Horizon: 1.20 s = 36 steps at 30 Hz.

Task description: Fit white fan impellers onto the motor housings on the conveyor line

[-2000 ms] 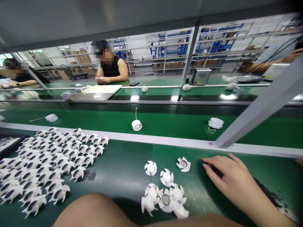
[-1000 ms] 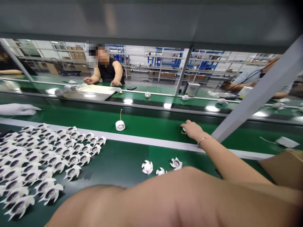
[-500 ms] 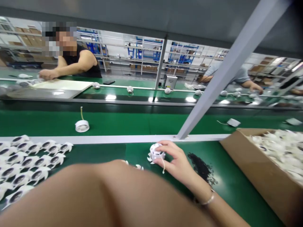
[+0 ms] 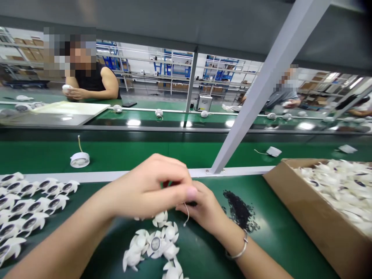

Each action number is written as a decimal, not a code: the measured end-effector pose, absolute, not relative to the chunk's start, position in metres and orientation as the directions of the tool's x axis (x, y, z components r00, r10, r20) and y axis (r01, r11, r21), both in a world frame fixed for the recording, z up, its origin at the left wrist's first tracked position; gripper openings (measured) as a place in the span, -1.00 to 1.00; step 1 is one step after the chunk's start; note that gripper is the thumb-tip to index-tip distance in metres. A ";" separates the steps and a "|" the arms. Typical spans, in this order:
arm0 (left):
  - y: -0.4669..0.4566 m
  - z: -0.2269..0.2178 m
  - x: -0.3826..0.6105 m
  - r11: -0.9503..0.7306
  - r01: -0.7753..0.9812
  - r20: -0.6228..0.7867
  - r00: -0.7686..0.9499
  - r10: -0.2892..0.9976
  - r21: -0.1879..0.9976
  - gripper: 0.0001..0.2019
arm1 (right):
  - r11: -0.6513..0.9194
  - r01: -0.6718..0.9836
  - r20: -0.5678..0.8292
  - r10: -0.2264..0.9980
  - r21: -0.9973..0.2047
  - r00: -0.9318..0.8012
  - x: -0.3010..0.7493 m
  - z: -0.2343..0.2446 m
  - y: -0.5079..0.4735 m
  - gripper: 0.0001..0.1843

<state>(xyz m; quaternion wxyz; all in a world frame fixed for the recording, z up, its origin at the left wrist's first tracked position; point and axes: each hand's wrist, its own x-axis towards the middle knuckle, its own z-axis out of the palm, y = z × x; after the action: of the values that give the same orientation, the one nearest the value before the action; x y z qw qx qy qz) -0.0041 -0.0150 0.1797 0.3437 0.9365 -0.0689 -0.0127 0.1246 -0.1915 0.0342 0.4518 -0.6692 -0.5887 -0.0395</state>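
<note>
In the middle of the bench my left hand point(image 4: 157, 190) reaches across, thumb and fingers brought together over my right hand point(image 4: 205, 205). Behind it, the right fingers are curled around a small white fan housing that is now almost wholly covered; its thin white wire point(image 4: 186, 215) hangs below the fingers. Whatever the left fingertips pinch is hidden. Below the hands lies a loose pile of white fan impellers point(image 4: 141, 242), one with a grey round centre facing up. Right of my right hand is a scatter of small black pieces point(image 4: 242, 211).
Rows of white impellers point(image 4: 29, 209) cover the bench at left. A cardboard box point(image 4: 302, 205) full of white parts stands at right. Beyond a white rail point(image 4: 95, 176), a belt carries a white round housing point(image 4: 80, 159). A slanted post point(image 4: 247, 116) rises ahead; co-workers sit opposite.
My left arm has swung from the near foreground up to my right hand, uncovering the impeller pile. The belt housing has shifted left in view. The co-worker at left has lifted a white part.
</note>
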 end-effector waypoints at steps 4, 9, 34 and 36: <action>0.005 0.148 0.037 -0.783 -0.073 -0.090 0.983 -0.162 0.618 -0.71 | 0.049 0.852 0.519 0.811 -0.522 0.271 0.123 0.038 -0.190 -0.71; 0.032 0.099 0.053 -0.686 0.149 -0.409 0.882 -0.233 0.712 -0.65 | -0.066 0.807 0.393 0.848 -0.587 0.356 0.120 0.040 -0.187 -0.61; 0.011 0.090 0.039 -0.834 0.274 -0.582 0.811 -0.067 0.479 -0.59 | -0.369 0.799 0.478 0.655 -0.475 0.586 0.164 0.067 -0.216 -0.48; 0.016 0.090 0.043 -0.825 0.229 -0.548 0.829 -0.114 0.517 -0.68 | -0.322 0.803 0.535 0.614 -0.501 0.581 0.169 0.078 -0.235 -0.70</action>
<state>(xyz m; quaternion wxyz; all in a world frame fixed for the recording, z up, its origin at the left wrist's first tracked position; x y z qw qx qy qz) 0.0430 0.0161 0.0896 0.2942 0.9098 0.0316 -0.2909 0.1690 -0.2347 0.0776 0.3800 -0.8036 -0.4408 -0.1241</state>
